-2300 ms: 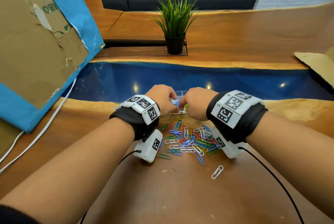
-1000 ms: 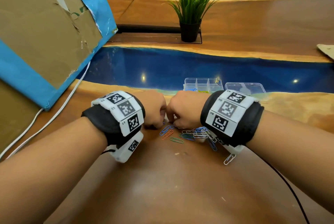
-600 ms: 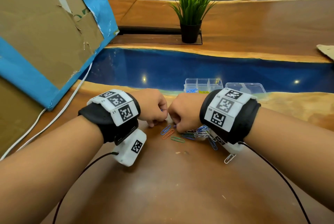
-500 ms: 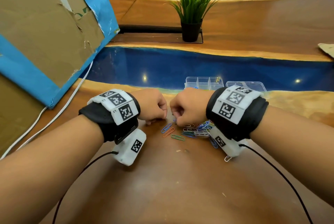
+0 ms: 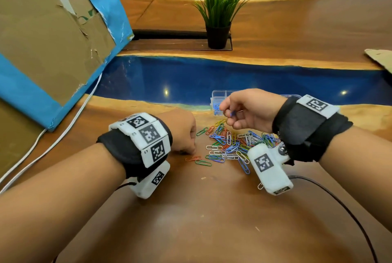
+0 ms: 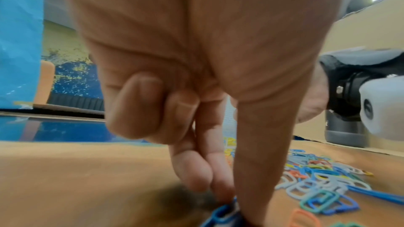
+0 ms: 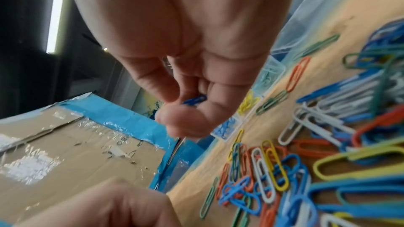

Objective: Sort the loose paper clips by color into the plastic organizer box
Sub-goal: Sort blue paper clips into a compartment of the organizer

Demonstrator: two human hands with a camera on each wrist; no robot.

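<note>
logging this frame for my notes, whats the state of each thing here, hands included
right hand: raised above the pile, pinching a blue clip
left hand: down at the table, fingertips pinching a blue paper clip
organizer box: open, blue clips in its near left compartment
loose paper clips: mixed colors, still heaped on the table
potted plant: upright
cardboard panel: tilted, torn
</note>
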